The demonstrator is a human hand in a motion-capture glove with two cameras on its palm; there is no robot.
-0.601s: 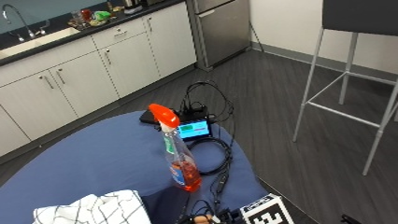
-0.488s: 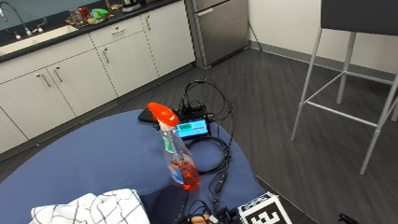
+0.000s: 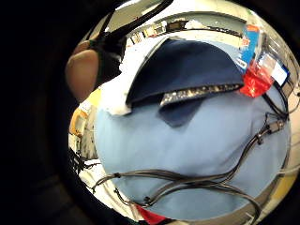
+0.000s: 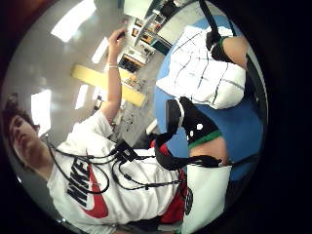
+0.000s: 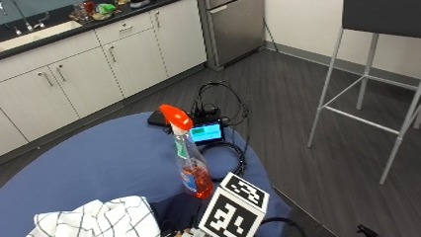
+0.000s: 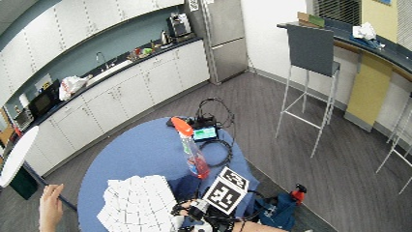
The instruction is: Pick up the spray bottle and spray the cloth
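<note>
Blue round table [image 5: 99, 163]: spray bottle [image 5: 188, 160] upright, untouched, beside checked cloth [image 5: 99, 222]. Right hand's grip: can't tell. Pickup & spraying both left.

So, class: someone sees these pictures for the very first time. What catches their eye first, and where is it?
First the spray bottle, upright near the middle of the round blue table, with its orange trigger head and orange-red liquid at the bottom. Next the white checked cloth, bunched at the table's near edge beside the bottle. Behind the bottle, at the table's far edge, a small lit screen sits among black cables.
</note>
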